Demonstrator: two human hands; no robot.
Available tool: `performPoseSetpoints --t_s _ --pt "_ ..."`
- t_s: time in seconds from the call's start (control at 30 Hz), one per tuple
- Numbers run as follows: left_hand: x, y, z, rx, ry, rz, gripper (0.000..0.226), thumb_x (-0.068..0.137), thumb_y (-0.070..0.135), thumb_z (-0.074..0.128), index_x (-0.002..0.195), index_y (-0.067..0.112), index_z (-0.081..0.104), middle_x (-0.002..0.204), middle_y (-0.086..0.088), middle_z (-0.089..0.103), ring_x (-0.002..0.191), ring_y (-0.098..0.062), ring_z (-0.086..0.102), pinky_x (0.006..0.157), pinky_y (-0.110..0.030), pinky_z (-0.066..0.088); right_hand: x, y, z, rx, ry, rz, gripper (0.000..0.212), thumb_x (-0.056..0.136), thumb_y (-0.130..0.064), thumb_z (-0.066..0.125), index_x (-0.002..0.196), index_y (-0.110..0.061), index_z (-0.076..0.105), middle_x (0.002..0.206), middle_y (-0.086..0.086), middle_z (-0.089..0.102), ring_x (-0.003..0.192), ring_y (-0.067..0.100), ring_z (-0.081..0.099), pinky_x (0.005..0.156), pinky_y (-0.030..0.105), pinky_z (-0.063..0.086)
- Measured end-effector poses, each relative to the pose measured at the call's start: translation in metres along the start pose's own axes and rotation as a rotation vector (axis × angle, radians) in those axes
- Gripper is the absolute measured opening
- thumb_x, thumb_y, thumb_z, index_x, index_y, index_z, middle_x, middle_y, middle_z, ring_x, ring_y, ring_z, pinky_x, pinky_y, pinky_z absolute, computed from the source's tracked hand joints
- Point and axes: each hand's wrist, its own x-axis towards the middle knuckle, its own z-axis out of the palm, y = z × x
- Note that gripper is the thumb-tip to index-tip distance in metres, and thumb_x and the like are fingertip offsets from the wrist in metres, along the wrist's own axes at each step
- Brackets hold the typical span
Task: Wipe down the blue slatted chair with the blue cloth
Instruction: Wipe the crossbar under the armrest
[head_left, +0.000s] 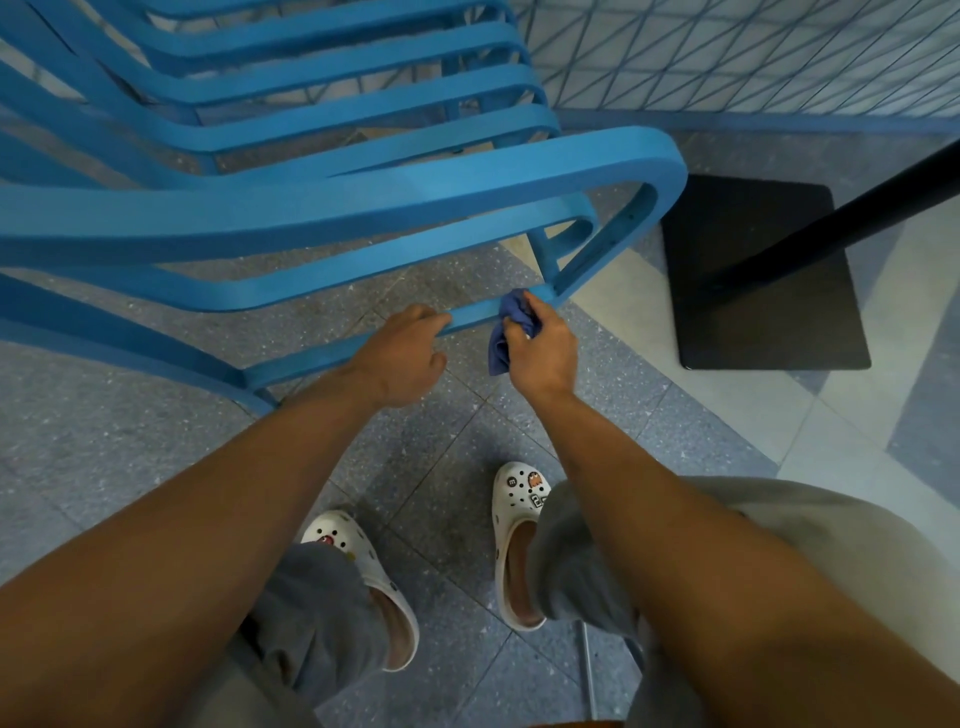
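The blue slatted chair (332, 208) fills the upper left of the head view, seen from above. Its low crossbar runs diagonally near the floor between two legs. My left hand (402, 358) grips that crossbar, fingers curled over its top. My right hand (543, 351) holds the bunched blue cloth (511, 325) and presses it against the right end of the same bar, close to the chair leg. Part of the cloth hangs down below my fingers.
A black square table base (763, 275) with a dark post (841, 218) stands on the floor right of the chair. A tiled wall (753, 52) runs behind. My feet in white clogs (514, 540) stand on grey speckled floor tiles below the hands.
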Motion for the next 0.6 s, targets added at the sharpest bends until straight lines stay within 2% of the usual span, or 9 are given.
performPoseSetpoints --t_s 0.1,0.17,0.23,0.33,0.47,0.6 --pt "-0.002 0.001 -0.001 0.012 -0.023 0.006 0.057 0.101 0.026 0.057 0.153 0.013 0.038 0.152 -0.007 0.040 0.135 -0.029 0.042 0.116 -0.044 0.035 0.004 -0.002 0.001 0.149 0.097 0.157 0.039 0.095 -0.027 0.068 0.133 -0.016 0.062 0.116 -0.003 0.067 0.094 0.008 0.058 0.080 0.019 0.043" --pt "-0.003 0.002 -0.001 0.008 -0.029 0.005 0.057 0.102 0.026 0.056 0.154 0.012 0.037 0.154 -0.007 0.038 0.136 -0.028 0.041 0.116 -0.043 0.035 0.010 -0.004 0.002 0.248 0.141 0.282 0.035 0.093 -0.030 0.070 0.120 -0.009 0.065 0.105 0.003 0.069 0.085 0.014 0.062 0.072 0.025 0.046" --pt "-0.004 0.003 -0.001 0.001 -0.031 0.002 0.057 0.102 0.027 0.056 0.154 0.013 0.038 0.155 -0.006 0.038 0.136 -0.028 0.042 0.116 -0.043 0.035 0.016 -0.006 0.001 0.329 0.159 0.408 0.031 0.091 -0.033 0.073 0.101 -0.004 0.068 0.085 0.006 0.067 0.072 0.019 0.062 0.061 0.028 0.045" --pt "-0.004 0.004 -0.002 -0.001 -0.033 0.004 0.056 0.101 0.028 0.058 0.152 0.014 0.040 0.154 -0.005 0.039 0.135 -0.028 0.043 0.115 -0.044 0.037 0.022 -0.012 -0.002 0.367 0.138 0.523 0.034 0.087 -0.035 0.076 0.069 -0.011 0.061 0.064 0.002 0.058 0.060 0.019 0.058 0.049 0.027 0.042" --pt "-0.004 0.002 -0.002 -0.010 -0.048 0.011 0.052 0.101 0.029 0.058 0.150 0.017 0.044 0.156 -0.005 0.037 0.138 -0.029 0.041 0.117 -0.043 0.036 0.028 -0.029 -0.011 0.430 0.137 0.570 0.033 0.089 -0.041 0.074 0.070 -0.018 0.058 0.069 -0.004 0.061 0.061 0.009 0.060 0.043 0.020 0.039" --pt "-0.005 -0.001 -0.001 -0.002 -0.058 -0.005 0.058 0.102 0.032 0.058 0.154 0.018 0.038 0.164 -0.004 0.028 0.146 -0.028 0.032 0.122 -0.041 0.027 0.025 -0.045 -0.019 0.509 0.173 0.458 0.030 0.095 -0.035 0.068 0.075 -0.013 0.062 0.069 -0.002 0.060 0.062 0.012 0.058 0.048 0.022 0.041"
